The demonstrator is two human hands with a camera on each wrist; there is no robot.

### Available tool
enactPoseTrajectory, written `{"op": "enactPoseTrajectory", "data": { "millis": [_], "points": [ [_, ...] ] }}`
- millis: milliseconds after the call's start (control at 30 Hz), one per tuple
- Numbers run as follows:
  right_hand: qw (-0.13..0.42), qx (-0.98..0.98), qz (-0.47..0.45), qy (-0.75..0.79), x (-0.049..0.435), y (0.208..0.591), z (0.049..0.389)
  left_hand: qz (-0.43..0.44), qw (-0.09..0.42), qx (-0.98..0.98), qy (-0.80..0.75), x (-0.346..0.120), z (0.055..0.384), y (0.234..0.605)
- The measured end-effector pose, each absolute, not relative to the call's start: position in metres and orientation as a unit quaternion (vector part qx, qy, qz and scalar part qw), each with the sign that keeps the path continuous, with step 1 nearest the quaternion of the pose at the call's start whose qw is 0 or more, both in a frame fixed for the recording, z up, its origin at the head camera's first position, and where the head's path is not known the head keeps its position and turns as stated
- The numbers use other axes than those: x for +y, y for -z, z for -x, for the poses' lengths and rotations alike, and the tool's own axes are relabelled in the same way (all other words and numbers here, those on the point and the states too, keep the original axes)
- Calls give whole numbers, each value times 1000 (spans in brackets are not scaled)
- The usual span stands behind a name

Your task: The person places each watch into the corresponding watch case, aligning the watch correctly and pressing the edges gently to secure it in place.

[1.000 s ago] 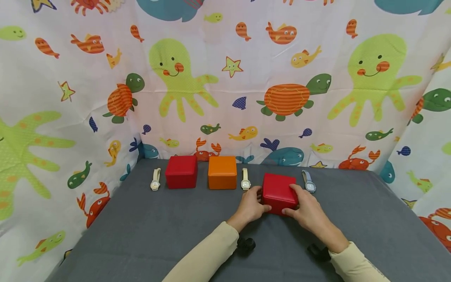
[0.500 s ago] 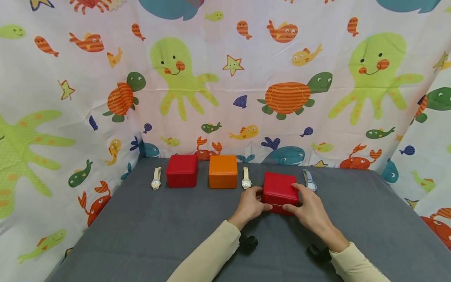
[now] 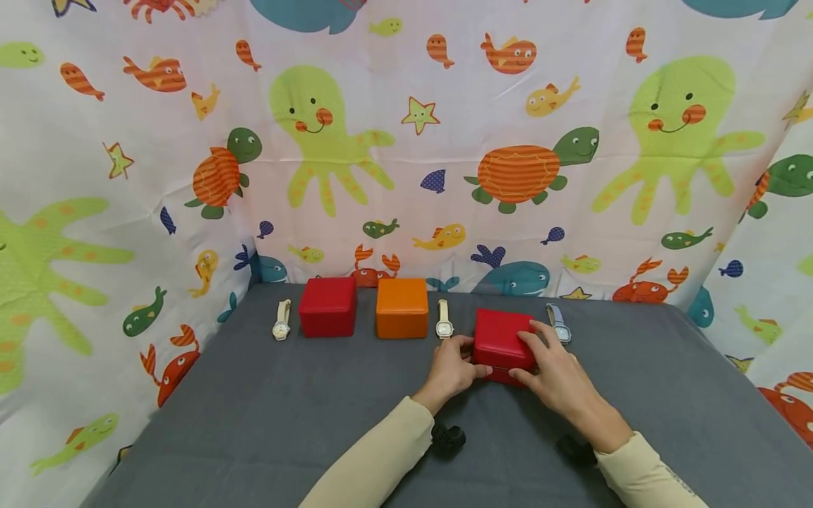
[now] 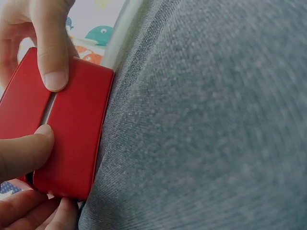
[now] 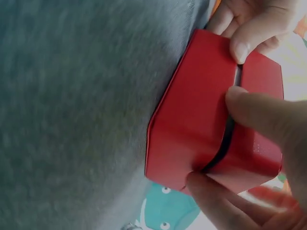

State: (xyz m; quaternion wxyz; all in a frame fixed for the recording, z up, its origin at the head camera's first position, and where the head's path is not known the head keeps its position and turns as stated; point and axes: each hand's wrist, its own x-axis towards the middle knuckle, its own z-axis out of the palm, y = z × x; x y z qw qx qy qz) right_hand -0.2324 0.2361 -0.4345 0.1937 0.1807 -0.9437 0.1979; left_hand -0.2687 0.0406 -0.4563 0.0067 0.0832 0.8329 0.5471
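Observation:
A red box (image 3: pixel 504 336) with a lid stands on the right part of the dark grey table, between both hands. My left hand (image 3: pixel 448 372) grips its left side, thumb on the front near the seam. On the right side, my right hand (image 3: pixel 562 375) holds the lid, its thumb at the seam and fingers at the side. In the right wrist view a dark, narrow gap runs between the red box's base (image 5: pixel 192 110) and lid (image 5: pixel 264 81). The inside is hidden. A watch with a blue-grey strap (image 3: pixel 556 319) lies just beyond the right hand.
Another red box (image 3: pixel 327 307) and an orange box (image 3: pixel 402 309) stand at the back left. A cream-strapped watch (image 3: pixel 281 321) lies at the far left, and another pale watch (image 3: pixel 444 321) lies beyond the left hand. A patterned curtain (image 3: pixel 375 176) encloses the table's back and sides.
A narrow gap has appeared between the red box's lid and base. My right fingers have shifted slightly up the lid's side; the left hand stays almost in place.

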Motion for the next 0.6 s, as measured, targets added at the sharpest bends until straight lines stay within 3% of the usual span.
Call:
{"op": "enactPoseTrajectory", "data": {
  "millis": [200, 600],
  "points": [
    [259, -922, -269, -99, 242, 433, 236, -78, 7, 831, -551, 44, 270, 455],
    [283, -877, -382, -66, 253, 429, 247, -74, 21, 822, -565, 43, 271, 454]
  ]
}}
